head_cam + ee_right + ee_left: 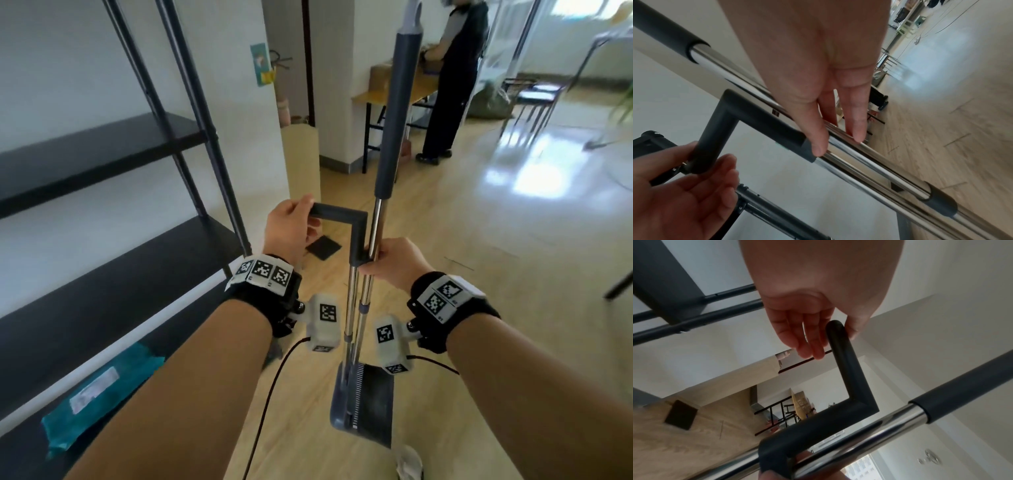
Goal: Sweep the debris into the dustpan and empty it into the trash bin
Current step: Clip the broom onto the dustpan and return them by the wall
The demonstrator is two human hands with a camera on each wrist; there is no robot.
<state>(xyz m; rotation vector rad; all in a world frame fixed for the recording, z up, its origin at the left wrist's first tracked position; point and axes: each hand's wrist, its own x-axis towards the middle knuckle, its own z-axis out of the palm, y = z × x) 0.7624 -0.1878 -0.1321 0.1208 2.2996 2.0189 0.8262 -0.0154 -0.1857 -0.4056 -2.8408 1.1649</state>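
The broom and dustpan stand upright together in front of me. My left hand [308,216] pinches the free end of the dustpan's dark L-shaped handle [342,216] between thumb and fingers; the left wrist view shows that handle [846,366] too. My right hand [375,260] grips the chrome broom pole [376,219] just beside the handle's lower end, and its fingers [857,129] lie along the pole [875,168]. The broom's grey foam grip [399,113] rises above. The dark dustpan [373,401] sits on the floor below my wrists. A crumpled white scrap [409,460] lies beside it.
A black shelving unit [102,154] fills the left side, with a teal packet [99,380] on a low shelf. A black square pad [323,247] lies on the wooden floor. A person [448,85] stands at a table at the back. The floor to the right is open.
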